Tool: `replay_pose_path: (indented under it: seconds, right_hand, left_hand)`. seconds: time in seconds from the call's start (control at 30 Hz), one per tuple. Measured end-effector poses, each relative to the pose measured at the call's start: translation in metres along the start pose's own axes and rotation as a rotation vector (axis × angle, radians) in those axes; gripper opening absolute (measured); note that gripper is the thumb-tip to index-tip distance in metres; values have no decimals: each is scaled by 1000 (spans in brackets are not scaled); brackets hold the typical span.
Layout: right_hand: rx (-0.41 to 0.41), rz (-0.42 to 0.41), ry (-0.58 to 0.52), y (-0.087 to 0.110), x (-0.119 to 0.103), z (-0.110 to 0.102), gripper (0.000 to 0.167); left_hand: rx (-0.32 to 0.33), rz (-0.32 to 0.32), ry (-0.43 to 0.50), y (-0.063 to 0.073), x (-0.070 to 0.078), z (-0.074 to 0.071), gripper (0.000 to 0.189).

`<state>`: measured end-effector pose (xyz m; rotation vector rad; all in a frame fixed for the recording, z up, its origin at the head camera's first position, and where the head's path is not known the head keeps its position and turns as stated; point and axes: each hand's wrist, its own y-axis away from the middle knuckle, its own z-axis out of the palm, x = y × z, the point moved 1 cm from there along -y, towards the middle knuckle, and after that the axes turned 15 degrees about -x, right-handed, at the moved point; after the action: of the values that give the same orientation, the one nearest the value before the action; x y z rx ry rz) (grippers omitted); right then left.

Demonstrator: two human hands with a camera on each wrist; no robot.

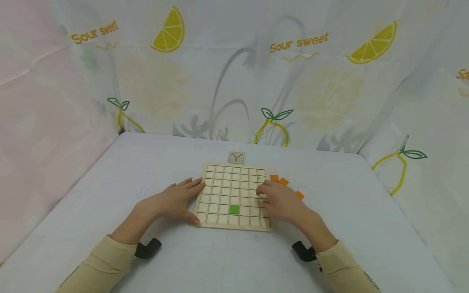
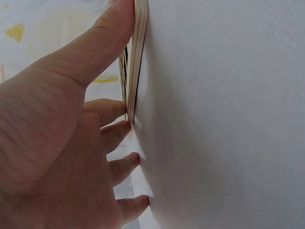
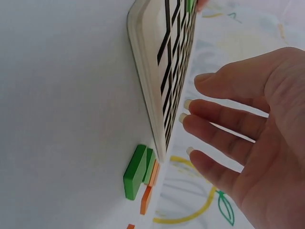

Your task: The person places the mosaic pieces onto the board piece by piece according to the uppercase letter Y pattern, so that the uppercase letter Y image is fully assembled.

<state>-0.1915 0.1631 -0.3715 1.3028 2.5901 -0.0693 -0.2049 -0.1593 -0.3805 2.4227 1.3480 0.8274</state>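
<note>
A square wooden grid board [image 1: 219,190] lies on the white table, with one green square tile [image 1: 234,209] in a lower-middle cell. My left hand [image 1: 174,200] rests along the board's left side, fingers spread, thumb at its near left corner; the left wrist view shows the thumb on the board's edge [image 2: 140,38]. Over the right edge hovers my right hand [image 1: 283,202], fingers loosely bent, and the right wrist view shows nothing between thumb and fingertips. Beside the board on that side lie green tiles [image 3: 136,172] and orange tiles [image 3: 146,200]; the hand hides the green ones in the head view.
Just beyond the board's far edge is a small pattern card [image 1: 236,158] with a coloured grid. Several orange tiles [image 1: 283,181] are scattered right of the board. Black curved pieces [image 1: 149,249] sit by both wrists. A lemon-print cloth [image 1: 234,81] hangs behind the table.
</note>
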Motion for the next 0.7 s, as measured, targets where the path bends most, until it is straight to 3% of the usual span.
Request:
replay_pose_path:
  seconds: [0.4,0.7]
  right_hand:
    - [22,85,-15,5,22,-2,26]
    - [-45,177,-70,5,34,-1,28]
  left_hand:
    - [5,6,-7,0,-1,0,117]
    - [6,5,-10,0,-1,0,117]
